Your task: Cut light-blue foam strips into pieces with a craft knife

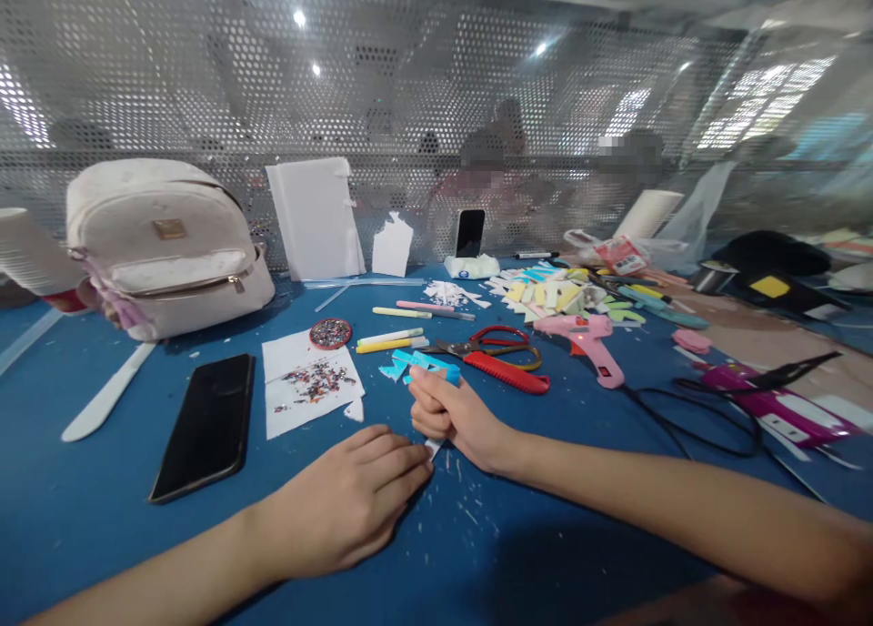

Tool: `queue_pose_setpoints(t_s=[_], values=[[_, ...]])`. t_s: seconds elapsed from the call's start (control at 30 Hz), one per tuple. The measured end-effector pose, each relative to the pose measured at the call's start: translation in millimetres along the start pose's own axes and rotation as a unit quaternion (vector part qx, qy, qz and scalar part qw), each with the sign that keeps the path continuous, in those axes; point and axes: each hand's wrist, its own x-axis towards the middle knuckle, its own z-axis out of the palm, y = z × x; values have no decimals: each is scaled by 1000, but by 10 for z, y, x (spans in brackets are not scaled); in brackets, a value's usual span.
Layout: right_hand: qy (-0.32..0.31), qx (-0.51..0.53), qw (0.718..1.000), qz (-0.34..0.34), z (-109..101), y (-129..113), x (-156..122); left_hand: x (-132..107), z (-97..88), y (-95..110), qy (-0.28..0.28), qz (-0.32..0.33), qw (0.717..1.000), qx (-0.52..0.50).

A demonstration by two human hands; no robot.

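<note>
The left hand (347,499) lies palm down on the blue, flat tabletop (491,517), toward the near edge, its fingers extended and held together; its thumb is hidden, so I cannot tell whether it pinches anything. The right hand (464,419) is curled into a fist, thumb pressed over the forefinger, around a narrow white strip (435,445), whose lower end shows between the fist and the left fingertips; the remainder is concealed by the grip. Directly beyond the right hand lie bright blue, flat paper strips (409,360); contact with the thumb cannot be confirmed. Just behind these are metal scissors with looped handles (469,346), and to their right a pink plastic glue gun (579,328). To the left, a white paper sheet (279,358) carries scattered multicoloured glitter (317,380), with a round, red-rimmed dish (330,333) at its far edge. A black rectangular phone (205,430) lies beside the sheet, nearer the tabletop's left edge. Toward the far edge stand a white, rounded backpack (164,244) at the left and a second dark phone (470,235), upright on a white soft packet (472,267); right of it is a heap of pale cut paper strips (546,291).
</note>
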Motion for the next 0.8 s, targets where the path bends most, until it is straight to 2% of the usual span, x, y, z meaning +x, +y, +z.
queue_pose_setpoints(t_s=[0.47,0.8], values=[[-3,-2,1000,12,59,-8,110,-19,-6,14,-15,-7,1000,-6],[3,-10,1000,25,-13,-18,-30,-15,1,9,-15,-5,1000,-7]])
